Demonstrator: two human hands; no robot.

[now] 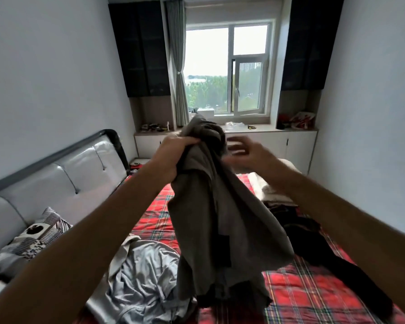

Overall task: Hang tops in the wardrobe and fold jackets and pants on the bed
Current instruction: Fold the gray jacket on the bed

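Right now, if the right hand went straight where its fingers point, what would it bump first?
Most likely the grey garment that the left hand grips: the right hand points its fingers toward it. That hand is blurred, so depth is unsure.

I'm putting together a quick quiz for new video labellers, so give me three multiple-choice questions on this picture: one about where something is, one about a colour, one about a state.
1. The black clothes lie: A on the floor; B on the sheet, right of the held grey garment; C on the window ledge.
2. The sheet is: A plain white; B green striped; C red plaid.
3. The left hand is: A gripping the grey garment; B flat on the sheet; C empty at the person's side.
Answers: 1 B, the dark heap sits on the sheet beside the hanging garment; 2 C, red checks with crossing lines show; 3 A, its fingers curl round the bunched top of the cloth.
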